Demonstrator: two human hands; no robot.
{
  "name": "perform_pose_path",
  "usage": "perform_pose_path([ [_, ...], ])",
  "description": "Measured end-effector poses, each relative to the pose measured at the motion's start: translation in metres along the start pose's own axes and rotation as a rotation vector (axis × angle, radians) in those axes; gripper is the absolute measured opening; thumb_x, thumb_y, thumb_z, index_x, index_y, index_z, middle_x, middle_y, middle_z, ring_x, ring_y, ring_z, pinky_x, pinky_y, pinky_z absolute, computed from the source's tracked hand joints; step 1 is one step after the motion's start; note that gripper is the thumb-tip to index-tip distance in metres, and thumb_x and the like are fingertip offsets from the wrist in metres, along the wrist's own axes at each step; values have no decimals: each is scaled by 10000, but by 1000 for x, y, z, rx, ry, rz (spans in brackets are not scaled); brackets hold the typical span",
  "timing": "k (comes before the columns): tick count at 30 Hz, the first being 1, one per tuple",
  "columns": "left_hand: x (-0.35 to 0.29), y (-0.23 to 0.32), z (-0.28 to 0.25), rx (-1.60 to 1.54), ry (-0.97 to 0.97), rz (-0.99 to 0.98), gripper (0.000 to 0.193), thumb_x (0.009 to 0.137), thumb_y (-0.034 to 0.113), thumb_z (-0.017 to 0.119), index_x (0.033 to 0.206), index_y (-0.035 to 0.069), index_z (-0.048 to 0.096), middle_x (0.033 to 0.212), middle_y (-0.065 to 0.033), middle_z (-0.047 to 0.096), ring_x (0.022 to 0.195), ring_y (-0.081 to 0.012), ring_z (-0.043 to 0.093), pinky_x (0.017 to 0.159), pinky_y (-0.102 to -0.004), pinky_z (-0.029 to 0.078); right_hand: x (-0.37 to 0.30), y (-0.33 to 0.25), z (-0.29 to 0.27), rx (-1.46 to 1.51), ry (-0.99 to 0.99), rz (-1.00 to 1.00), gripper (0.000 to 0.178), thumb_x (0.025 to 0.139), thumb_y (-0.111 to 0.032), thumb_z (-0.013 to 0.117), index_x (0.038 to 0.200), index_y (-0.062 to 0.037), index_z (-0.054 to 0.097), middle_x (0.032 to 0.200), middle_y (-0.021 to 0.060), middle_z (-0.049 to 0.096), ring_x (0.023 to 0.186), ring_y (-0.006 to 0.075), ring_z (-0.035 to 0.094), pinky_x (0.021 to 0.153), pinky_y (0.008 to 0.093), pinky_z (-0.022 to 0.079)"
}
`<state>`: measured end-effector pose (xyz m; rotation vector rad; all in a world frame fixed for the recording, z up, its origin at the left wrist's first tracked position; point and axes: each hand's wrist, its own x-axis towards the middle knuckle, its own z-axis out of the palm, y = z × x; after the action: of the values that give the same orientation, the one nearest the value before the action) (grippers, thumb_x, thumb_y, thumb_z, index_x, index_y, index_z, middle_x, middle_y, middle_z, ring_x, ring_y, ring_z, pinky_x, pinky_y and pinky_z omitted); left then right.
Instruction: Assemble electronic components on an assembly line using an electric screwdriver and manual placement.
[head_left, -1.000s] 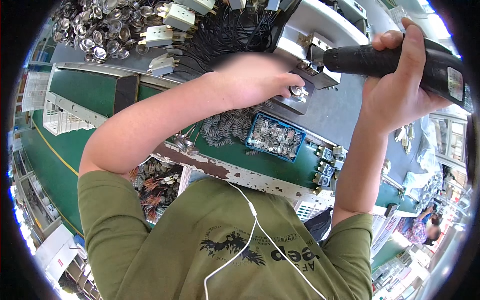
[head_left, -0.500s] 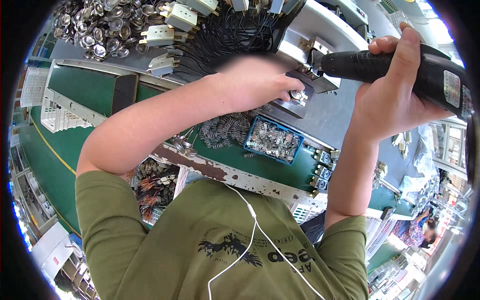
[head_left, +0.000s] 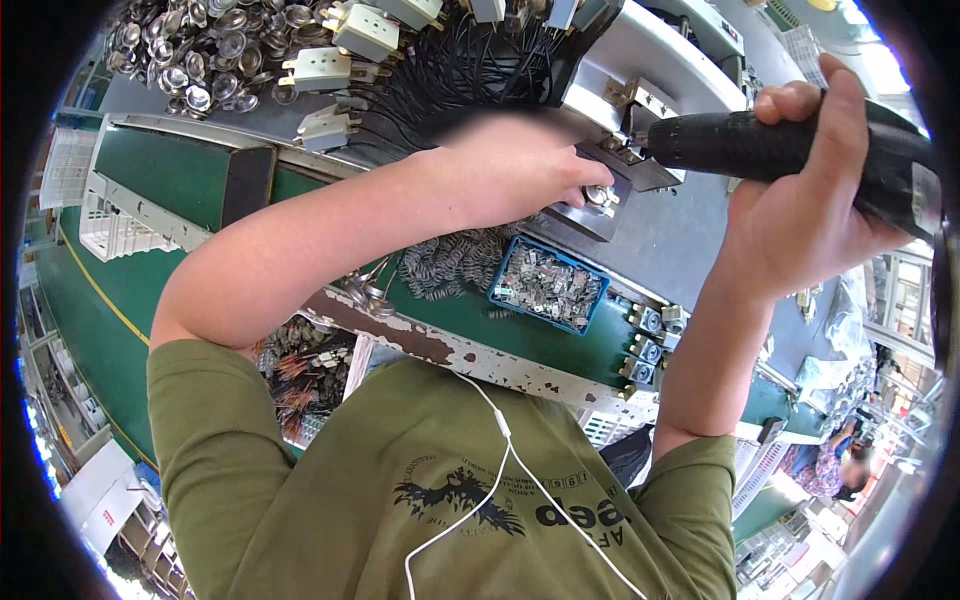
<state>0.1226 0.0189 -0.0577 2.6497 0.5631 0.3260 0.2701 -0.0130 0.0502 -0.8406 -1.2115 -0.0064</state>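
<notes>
Right hand (head_left: pixel 810 215) wrapped tight around a black electric screwdriver (head_left: pixel 790 150), tip aimed at the grey fixture block (head_left: pixel 590 205) on the bench. Left hand (head_left: pixel 510 170) lies on that block, fingers pressed down beside a small round metal part (head_left: pixel 598 195). Blue tray of metal clips (head_left: pixel 548 285) sits just below the block; loose springs (head_left: pixel 445 265) left of the tray.

black power screwdriver (head_left: pixel 790 150), blue parts tray (head_left: pixel 548 285)
</notes>
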Motion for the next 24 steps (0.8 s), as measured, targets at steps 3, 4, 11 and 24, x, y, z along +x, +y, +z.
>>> perform_pose_path([
  [3, 1, 0, -1, -4, 1, 6, 346, 952, 250, 677, 1298, 235, 683, 874, -97, 706, 824, -315, 719, 684, -438, 568, 1, -1, -1, 1, 16, 8, 489, 901, 36, 725, 1269, -18, 407, 810, 185, 700, 578, 222, 668, 564, 379, 618],
  [4, 0, 0, 0, -3, 2, 5, 346, 952, 250, 677, 1298, 235, 683, 874, -97, 706, 824, -315, 719, 684, -438, 568, 1, 0, 0, 6, 21, 11, 489, 901, 36, 726, 1266, -20, 405, 817, 187, 702, 580, 223, 669, 564, 378, 617],
  [11, 0, 4, -5, -16, -32, -11, 357, 932, 184, 632, 1286, 204, 676, 938, -62, 746, 890, -293, 732, 731, -425, 588, 2, 0, 1, 34, 54, 27, 485, 901, 34, 729, 1244, -30, 391, 868, 202, 714, 590, 227, 673, 565, 375, 616],
  [24, -1, 5, -8, -32, -49, -30, 366, 931, 149, 584, 1281, 190, 682, 966, -35, 776, 947, -268, 742, 778, -415, 602, 2, -2, -2, 89, 72, 56, 498, 907, 37, 726, 1232, -58, 361, 954, 236, 734, 607, 233, 684, 570, 375, 618],
])
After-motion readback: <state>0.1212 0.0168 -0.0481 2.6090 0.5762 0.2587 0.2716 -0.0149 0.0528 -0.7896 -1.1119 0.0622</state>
